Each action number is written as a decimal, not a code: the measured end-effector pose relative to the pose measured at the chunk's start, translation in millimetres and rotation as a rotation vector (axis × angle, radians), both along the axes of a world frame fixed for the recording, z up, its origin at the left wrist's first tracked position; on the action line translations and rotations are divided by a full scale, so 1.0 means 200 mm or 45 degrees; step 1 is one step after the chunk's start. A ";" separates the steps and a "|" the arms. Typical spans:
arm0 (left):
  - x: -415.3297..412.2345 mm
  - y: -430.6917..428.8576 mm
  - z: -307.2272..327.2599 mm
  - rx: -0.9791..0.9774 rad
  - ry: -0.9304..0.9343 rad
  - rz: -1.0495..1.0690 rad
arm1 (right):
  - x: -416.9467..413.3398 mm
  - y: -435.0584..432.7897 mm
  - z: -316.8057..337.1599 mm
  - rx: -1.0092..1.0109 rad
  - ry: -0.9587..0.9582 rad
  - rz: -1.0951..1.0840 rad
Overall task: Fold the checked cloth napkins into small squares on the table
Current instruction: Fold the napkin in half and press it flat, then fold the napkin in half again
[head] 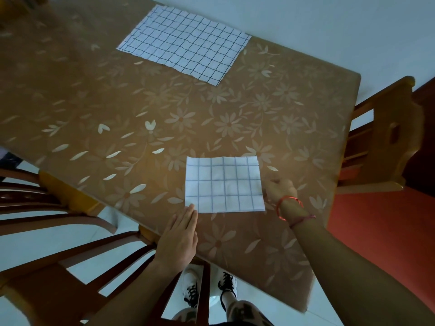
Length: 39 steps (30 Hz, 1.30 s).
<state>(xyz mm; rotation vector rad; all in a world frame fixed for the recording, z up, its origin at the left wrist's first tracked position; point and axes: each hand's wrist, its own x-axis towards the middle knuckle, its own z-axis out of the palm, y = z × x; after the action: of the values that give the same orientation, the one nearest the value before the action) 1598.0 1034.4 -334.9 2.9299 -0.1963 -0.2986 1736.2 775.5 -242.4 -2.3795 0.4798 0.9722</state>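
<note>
The table (pixel 235 118), covered in a brown flowered cloth, fills the view. One wooden chair (pixel 386 137) is drawn up at its right end and another chair (pixel 58 231) at the near left.

At the far side an open napkin (pixel 186 43) is laid out flat, not yet folded. Near the front edge a folded napkin (pixel 223 184) is seen, already brought down to a square, with layers showing at its right edge.

The left hand (pixel 179 241) is held flat, fingers straight and together, its fingertips touching the square's near-left corner. The right hand (pixel 281 189) is set against the square's right edge with its fingers curled. Whether the layers are pinched or merely touched cannot be told, since the fingertips are hidden behind the back of the hand. A red bracelet (pixel 289 203) is worn on that wrist.

The step in hand is judged to be the finishing of this near square, either trued up or about to be halved again. For a further fold, the right edge would need to be lifted and carried across to the left while the corner is pinned. After that, the far napkin would have to be reached for across the table.
</note>
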 end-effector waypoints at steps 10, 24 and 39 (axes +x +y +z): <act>0.00 0.00 0.00 -0.031 -0.076 -0.006 | 0.07 0.10 -0.09 0.295 -0.197 -0.552; 0.00 0.01 0.03 -0.026 -0.073 -0.015 | 0.14 0.07 -0.19 0.324 -0.259 -0.511; 0.16 -0.05 0.13 -0.189 -0.154 0.019 | -0.01 0.08 -0.11 0.519 -0.284 -0.932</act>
<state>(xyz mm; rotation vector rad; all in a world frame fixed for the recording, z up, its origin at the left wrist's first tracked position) 1629.5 1023.5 -309.3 2.8022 -0.2041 -0.0992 1734.4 790.7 -265.2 -1.7043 0.8808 0.4097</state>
